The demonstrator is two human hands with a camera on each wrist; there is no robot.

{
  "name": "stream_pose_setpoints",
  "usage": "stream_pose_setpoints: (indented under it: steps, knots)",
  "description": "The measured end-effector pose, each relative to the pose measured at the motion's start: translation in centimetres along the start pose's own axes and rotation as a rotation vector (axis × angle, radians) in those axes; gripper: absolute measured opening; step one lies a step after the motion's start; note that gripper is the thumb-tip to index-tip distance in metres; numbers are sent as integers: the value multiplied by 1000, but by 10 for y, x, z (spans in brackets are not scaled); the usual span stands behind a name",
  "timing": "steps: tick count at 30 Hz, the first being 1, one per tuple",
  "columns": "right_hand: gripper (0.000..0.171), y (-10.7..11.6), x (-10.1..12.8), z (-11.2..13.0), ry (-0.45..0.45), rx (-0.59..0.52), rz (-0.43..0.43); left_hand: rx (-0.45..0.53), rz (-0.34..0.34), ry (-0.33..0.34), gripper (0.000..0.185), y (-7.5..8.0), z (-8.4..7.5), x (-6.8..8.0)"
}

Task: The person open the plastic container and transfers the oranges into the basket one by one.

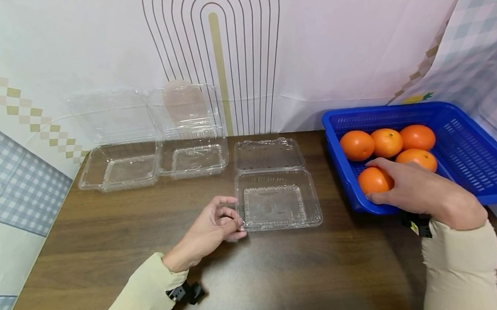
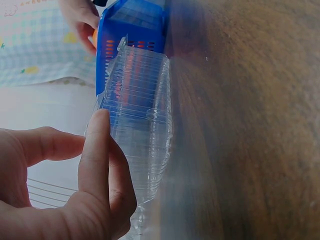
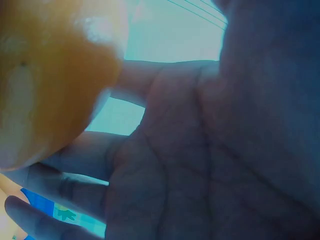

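Landmark: open clear clamshell box [image 1: 277,198] at the centre of the brown table [image 1: 310,270].
Right hand [image 1: 415,189]: fingers curled round 1 orange [image 1: 373,180], gripping it inside the blue basket [image 1: 464,138], right of the box.
Other fruit: 4 more oranges [image 1: 386,142] lie in the basket, behind the gripped one.
Left hand [image 1: 211,228]: pinches the box's near-left rim corner, thumb and fingertips together; the left wrist view shows the fingers [image 2: 97,155] on the ribbed wall.
Spare boxes: 2 more open clamshells [image 1: 155,159], left of and behind the box.
Technique (judgement): keep the rim pinched so the light box cannot skid; lift the orange clear over the basket wall; lower it into the tray, not the hinged lid [image 1: 268,153].
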State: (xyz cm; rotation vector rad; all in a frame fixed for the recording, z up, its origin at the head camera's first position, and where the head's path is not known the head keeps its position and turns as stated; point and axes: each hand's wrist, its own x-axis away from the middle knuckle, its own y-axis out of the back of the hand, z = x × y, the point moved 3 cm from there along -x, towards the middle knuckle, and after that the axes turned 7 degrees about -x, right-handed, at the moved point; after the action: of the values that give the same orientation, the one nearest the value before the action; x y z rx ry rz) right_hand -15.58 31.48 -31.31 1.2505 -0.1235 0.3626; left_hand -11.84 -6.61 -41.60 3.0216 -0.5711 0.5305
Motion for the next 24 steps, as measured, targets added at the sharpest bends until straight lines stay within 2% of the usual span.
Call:
stream_pose_setpoints:
  steps: [12, 19, 24]
  knots:
    - [51, -3, -4, -1, 2, 5, -6, -1, 1, -3, 57, 0, 1, -1]
    - [68, -3, -8, -2, -30, -8, 28, -7, -3, -6, 57, 0, 1, 0]
    - [69, -1, -8, -3, -14, -12, 16, -7, -3, -6, 57, 0, 1, 0]
